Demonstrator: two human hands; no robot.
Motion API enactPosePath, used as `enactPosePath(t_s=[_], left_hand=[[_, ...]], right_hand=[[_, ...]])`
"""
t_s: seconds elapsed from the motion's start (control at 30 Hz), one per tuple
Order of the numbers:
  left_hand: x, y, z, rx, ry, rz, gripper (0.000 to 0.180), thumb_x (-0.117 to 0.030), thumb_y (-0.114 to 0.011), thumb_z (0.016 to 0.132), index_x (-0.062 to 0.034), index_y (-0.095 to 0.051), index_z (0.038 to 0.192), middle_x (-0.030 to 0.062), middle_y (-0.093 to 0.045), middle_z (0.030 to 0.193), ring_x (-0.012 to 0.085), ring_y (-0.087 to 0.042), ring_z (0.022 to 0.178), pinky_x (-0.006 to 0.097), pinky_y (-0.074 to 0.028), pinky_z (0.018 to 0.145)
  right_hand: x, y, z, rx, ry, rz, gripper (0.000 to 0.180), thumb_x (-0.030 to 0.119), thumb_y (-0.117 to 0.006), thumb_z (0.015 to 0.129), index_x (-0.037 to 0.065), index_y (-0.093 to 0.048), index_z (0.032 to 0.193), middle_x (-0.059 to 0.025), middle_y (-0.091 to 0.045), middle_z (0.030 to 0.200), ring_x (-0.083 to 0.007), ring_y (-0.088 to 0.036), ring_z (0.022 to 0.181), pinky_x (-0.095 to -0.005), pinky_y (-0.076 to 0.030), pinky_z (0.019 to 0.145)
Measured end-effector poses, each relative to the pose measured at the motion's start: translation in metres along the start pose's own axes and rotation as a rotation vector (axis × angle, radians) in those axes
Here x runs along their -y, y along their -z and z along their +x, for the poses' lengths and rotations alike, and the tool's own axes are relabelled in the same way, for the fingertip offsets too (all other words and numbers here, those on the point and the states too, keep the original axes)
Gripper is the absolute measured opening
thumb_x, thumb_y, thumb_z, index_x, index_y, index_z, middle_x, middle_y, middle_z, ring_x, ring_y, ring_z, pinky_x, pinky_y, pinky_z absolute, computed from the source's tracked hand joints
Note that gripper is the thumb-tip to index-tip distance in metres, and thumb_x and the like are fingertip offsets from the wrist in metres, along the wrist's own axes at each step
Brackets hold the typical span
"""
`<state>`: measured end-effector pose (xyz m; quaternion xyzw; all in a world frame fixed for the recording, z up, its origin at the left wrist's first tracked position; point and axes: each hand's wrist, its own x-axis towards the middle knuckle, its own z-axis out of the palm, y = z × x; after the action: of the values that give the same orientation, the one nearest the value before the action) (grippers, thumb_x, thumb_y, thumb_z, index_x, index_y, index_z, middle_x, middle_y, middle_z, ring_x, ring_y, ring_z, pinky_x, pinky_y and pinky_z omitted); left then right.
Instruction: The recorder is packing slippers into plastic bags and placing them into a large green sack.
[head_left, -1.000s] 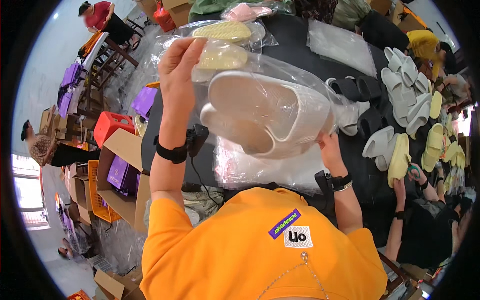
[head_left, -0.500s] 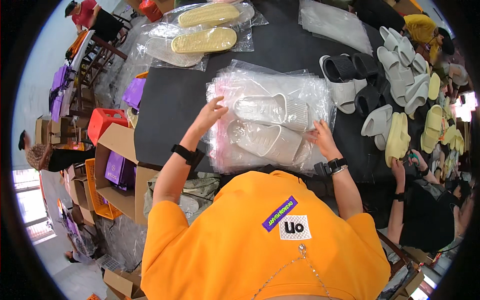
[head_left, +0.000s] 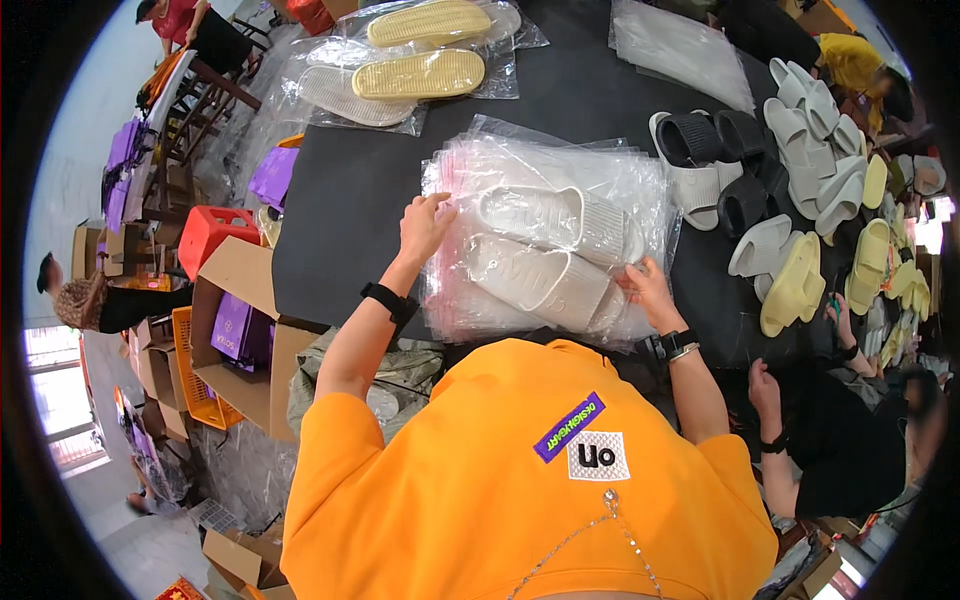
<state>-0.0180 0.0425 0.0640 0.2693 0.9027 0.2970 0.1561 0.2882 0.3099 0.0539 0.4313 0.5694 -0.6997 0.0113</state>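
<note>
A pair of pale grey slide slippers [head_left: 535, 275] lies side by side in a clear plastic bag [head_left: 460, 250], on top of a stack of similar bags [head_left: 610, 170]. At the bag's pink-edged left side, the fingertips and thumb of my left hand [head_left: 427, 225] are close together on the film. On the opposite side, my right hand [head_left: 650, 292] has its bent fingers on the bag beside the slippers' ends. Its fingertips are partly hidden against the film.
Bagged yellow and grey slippers [head_left: 420, 75] lie at the far left of the black table [head_left: 330, 220]. More clear bags [head_left: 680, 50] lie at the far right. Black, grey and yellow slippers [head_left: 790, 285] crowd the right side, near a co-worker's hand [head_left: 766, 395]. An open carton [head_left: 235, 275] stands left.
My left fingers have drawn closer together at the bag's edge. My right hand has moved slightly toward me along its side. The co-worker's hand has left the yellow slippers.
</note>
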Motion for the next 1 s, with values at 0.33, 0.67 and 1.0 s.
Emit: enactPosePath(t_s=[0.33, 0.67, 1.0], left_hand=[[-0.018, 0.015, -0.003, -0.407, -0.180, -0.209, 0.016, -0.019, -0.056, 0.086, -0.0040, -0.059, 0.090, 0.0117, -0.058, 0.099, 0.0255, -0.054, 0.093, 0.038, -0.041, 0.078], [-0.004, -0.021, -0.026, 0.103, 0.155, -0.119, 0.051, -0.038, -0.062, 0.079, 0.0002, -0.052, 0.111, 0.0133, -0.062, 0.090, 0.0221, -0.060, 0.082, 0.033, -0.047, 0.072], [-0.023, 0.027, -0.015, 0.087, -0.079, -0.714, 0.013, -0.018, -0.056, 0.088, -0.0057, -0.055, 0.091, 0.0077, -0.060, 0.087, 0.0097, -0.052, 0.068, 0.025, -0.042, 0.060]], right_hand=[[-0.003, 0.003, 0.006, -0.111, 0.115, 0.295, 0.050, 0.023, -0.058, 0.087, 0.006, -0.036, 0.129, -0.0056, -0.058, 0.094, -0.0131, -0.057, 0.083, -0.0252, -0.044, 0.066], [-0.012, 0.005, 0.004, -0.070, 0.125, -0.006, 0.062, 0.013, -0.059, 0.085, 0.002, -0.027, 0.137, -0.0108, -0.059, 0.105, -0.0115, -0.055, 0.086, -0.0231, -0.043, 0.068], [-0.002, 0.009, 0.003, -0.117, 0.169, 0.033, 0.048, 0.007, -0.056, 0.085, 0.000, -0.039, 0.129, -0.0081, -0.063, 0.091, -0.0085, -0.056, 0.074, -0.0207, -0.040, 0.057]])
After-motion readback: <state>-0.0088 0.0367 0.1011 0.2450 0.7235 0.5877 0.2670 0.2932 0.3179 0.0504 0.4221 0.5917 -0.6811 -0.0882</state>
